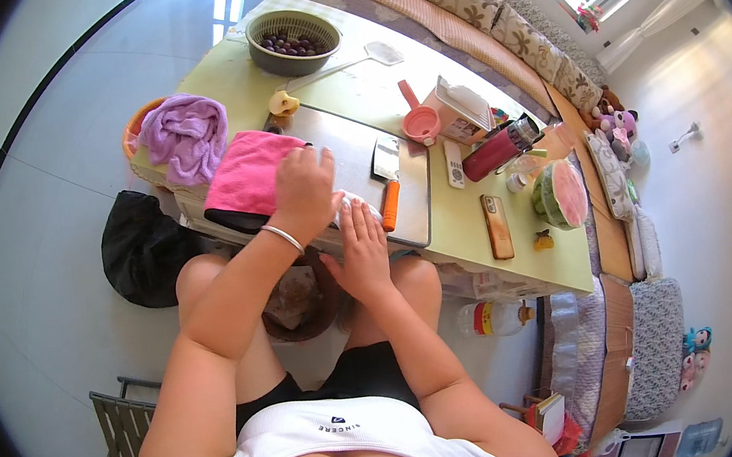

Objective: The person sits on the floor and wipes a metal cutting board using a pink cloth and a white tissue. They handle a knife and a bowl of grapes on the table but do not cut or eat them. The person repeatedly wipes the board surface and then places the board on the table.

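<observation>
My left hand (305, 186), a white bangle at its wrist, is closed over the near edge of a metal-edged cutting board (342, 136). What it holds, if anything, is hidden. Just right of it, my right hand (361, 251) lies with fingers stretched out, their tips on a small white thing (345, 205), perhaps a cloth, at the board's edge. To the left of my left hand lies a folded pink towel (243, 177) with a dark edge. A knife with an orange handle (391, 206) rests on the board, right of my right hand's fingertips.
Farther off stand a green colander (295, 45) of dark round fruit and a pink dipper (421, 121). Rightward are a remote (454, 164), a dark red thermos (501, 148), a phone (498, 227) and a cut watermelon (561, 195). A brown bin (303, 312) stands between my knees.
</observation>
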Tool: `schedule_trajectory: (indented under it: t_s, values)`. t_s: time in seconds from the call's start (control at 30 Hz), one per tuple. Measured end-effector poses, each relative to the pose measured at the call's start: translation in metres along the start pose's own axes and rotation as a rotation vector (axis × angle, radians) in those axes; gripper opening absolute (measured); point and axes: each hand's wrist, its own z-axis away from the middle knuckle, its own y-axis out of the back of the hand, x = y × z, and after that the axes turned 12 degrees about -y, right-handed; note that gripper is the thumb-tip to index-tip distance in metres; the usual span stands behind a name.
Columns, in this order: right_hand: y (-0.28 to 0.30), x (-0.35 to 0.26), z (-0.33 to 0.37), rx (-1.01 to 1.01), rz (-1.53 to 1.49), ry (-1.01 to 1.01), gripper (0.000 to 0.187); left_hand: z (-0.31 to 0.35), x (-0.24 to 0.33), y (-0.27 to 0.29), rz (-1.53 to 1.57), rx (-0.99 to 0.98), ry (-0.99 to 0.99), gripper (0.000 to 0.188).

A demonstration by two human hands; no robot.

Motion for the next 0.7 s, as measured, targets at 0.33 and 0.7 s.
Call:
schedule_trajectory:
  t_s: [0.33, 0.7]
  values:
    - [-0.004, -0.003, -0.013, -0.081, 0.083, 0.008, 0.093, 0.015, -0.040, -0.007, -0.064, -0.101, 0.214, 0.049]
    - [-0.049, -0.002, -0.146, -0.293, 0.016, -0.152, 0.096, 0.013, -0.106, 0.041, 0.272, 0.592, 0.433, 0.037]
